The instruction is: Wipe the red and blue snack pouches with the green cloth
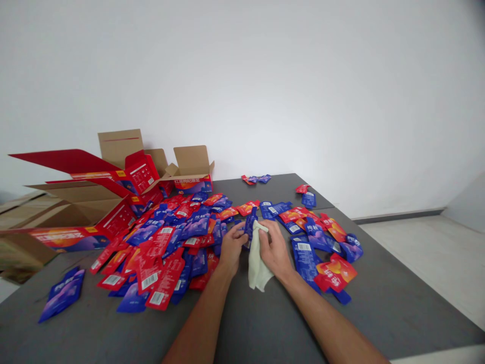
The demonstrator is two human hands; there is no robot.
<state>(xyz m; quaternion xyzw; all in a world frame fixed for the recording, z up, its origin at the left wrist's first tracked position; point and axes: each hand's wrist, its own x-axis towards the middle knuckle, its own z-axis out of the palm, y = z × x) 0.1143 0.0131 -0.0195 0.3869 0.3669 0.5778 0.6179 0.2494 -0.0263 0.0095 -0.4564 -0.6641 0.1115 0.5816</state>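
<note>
My left hand (232, 247) is closed on a blue pouch (250, 221), held upright over the middle of the table. In my right hand (276, 247) is a pale cloth (257, 263), pinched near its top and pressed against the pouch, its loose end hanging down. Part of the pouch is hidden behind the cloth and fingers. To the left of my hands lies a large heap of red and blue pouches (159, 242). A smaller scattered group of the same pouches (306, 253) lies to the right.
Opened red and brown cartons (71, 237) stand at the left, with another open carton (193, 182) behind the heap. A lone blue pouch (62, 296) lies at the front left of the grey table (265, 323). A few pouches (256, 179) rest near the back edge, by the white wall.
</note>
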